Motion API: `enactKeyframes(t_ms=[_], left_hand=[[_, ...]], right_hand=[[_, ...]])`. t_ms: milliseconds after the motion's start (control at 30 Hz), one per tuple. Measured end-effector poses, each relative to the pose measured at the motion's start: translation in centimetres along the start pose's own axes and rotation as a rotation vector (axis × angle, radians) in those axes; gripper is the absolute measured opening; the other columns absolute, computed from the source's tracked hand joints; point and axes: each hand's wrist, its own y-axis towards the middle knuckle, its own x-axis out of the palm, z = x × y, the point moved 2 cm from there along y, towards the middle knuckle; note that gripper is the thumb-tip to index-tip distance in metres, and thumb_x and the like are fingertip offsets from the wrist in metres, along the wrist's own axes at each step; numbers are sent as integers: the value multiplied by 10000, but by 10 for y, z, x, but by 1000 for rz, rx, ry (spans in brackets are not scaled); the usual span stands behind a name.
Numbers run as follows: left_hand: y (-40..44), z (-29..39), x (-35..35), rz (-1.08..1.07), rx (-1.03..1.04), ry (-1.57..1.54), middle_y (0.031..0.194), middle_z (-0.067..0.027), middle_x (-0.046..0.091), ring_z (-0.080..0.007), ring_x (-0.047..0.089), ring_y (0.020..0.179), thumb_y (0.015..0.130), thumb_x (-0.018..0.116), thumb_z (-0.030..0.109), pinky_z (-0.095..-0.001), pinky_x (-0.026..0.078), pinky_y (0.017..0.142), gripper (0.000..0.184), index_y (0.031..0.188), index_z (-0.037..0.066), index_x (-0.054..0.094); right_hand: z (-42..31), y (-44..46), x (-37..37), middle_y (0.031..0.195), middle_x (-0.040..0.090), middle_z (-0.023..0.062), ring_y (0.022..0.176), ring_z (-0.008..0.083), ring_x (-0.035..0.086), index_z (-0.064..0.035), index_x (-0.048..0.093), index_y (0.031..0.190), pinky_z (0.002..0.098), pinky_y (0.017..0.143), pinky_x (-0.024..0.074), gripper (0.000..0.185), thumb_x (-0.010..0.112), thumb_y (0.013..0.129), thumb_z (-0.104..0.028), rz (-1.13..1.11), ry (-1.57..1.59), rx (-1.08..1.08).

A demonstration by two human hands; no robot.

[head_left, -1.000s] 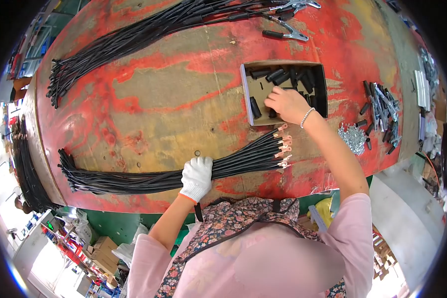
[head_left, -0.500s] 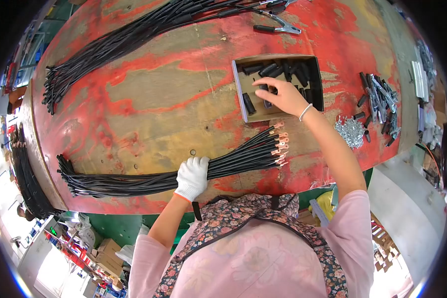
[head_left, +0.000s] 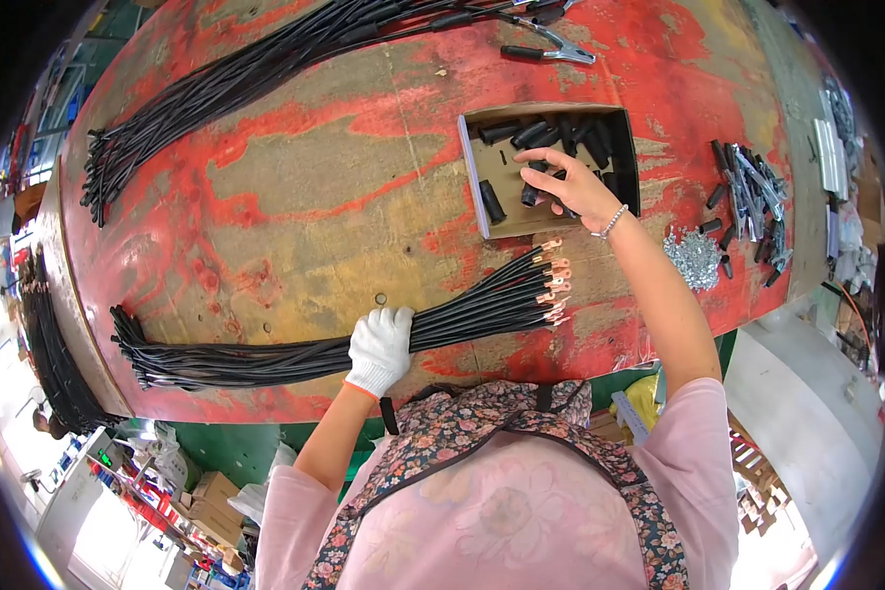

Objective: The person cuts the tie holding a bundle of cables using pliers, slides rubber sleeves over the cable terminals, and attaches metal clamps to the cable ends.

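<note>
Cable bundle [head_left: 256, 362]: on the near side of the table [head_left: 315, 187]; probably weighty together, springy, smooth jackets apt to slide; best held mid-length.
Left hand [head_left: 382, 342]: knit glove, fingers wrapped around the bundle.
Copper ends [head_left: 558, 285]: bare, shiny metal, fanned between 2 and 3 o'clock from the glove.
Right hand [head_left: 572, 189]: bare, over the box, thumb and fingers curled at black sleeves; cannot tell whether 1 is pinched.
Box [head_left: 470, 177]: open cardboard, between 1 and 2 o'clock from the glove.
Black sleeves [head_left: 492, 202]: short tubes, likely light, perhaps rubbery; pinch their sides.
</note>
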Motion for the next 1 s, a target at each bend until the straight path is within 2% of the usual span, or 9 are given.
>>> enactKeyframes(t_ms=[167, 233, 367, 533, 800, 867, 900, 933, 1000], left_hand=[[0, 1, -3, -4, -8, -12, 850, -104, 559, -291, 567, 836, 640, 736, 210, -401, 452, 705, 430, 1001, 92, 535], [1, 1, -2, -18, -13, -10, 849, -104, 559, -290, 566, 834, 647, 733, 214, -396, 451, 705, 423, 1002, 94, 537], [1, 0, -1, -12, -14, -16, 850, -101, 560, -288, 566, 831, 650, 729, 215, -394, 449, 702, 420, 1007, 100, 539], [0, 0, 0, 9, -7, -16, 850, -98, 558, -288, 564, 830, 647, 726, 209, -396, 445, 698, 426, 1015, 102, 540], [1, 0, -1, -2, -11, -17, 850, -99, 557, -289, 562, 827, 651, 716, 206, -396, 445, 701, 409, 1005, 100, 539], [1, 0, -1, 0, -11, -16, 851, -99, 556, -289, 562, 826, 655, 712, 206, -397, 445, 702, 401, 1001, 99, 539], [1, 0, 0, 2, -11, -18, 852, -99, 557, -289, 562, 825, 656, 709, 207, -399, 446, 701, 394, 996, 98, 540], [1, 0, 0, 2, -11, -19, 853, -98, 558, -290, 563, 825, 658, 706, 207, -402, 446, 700, 387, 991, 97, 541], [1, 0, 2, 0, -19, -21, 852, -97, 558, -289, 563, 825, 656, 706, 203, -403, 447, 701, 397, 999, 96, 537]], right_hand=[[5, 1, -5, 904, 519, 1, 689, 68, 525, -152, 552, 1239, 203, 540, 393, 555, 774, 760, -324, -78, 15, -6], [3, -1, -5, 868, 554, -7, 657, 63, 489, -144, 518, 1277, 210, 564, 396, 654, 815, 715, -295, -56, -144, -105], [1, -1, -3, 824, 579, -19, 634, 56, 455, -103, 513, 1282, 202, 562, 393, 651, 811, 725, -260, -46, -82, -106], [2, -1, -1, 854, 624, 3, 682, 49, 513, -61, 527, 1257, 190, 558, 395, 543, 749, 797, -243, -230, 125, -1], [3, 5, 2, 927, 636, 38, 841, 92, 608, -42, 620, 1100, 227, 705, 508, 261, 639, 883, -186, -113, 214, -14], [0, 7, 7, 1003, 618, 72, 866, 101, 614, -30, 613, 1096, 255, 718, 517, 246, 618, 894, -171, -133, 140, -141], [0, 10, 8, 1092, 577, 80, 932, 167, 618, -75, 625, 1066, 296, 733, 533, 196, 599, 873, -103, -165, -65, -201], [1, 14, 9, 1092, 577, 80, 932, 167, 618, -75, 625, 1066, 296, 733, 533, 196, 599, 873, -103, -167, -63, -200], [1, 15, 18, 1123, 549, 56, 1008, 232, 592, -148, 635, 1045, 320, 725, 551, 249, 599, 820, -47, -198, -1046, -750]])
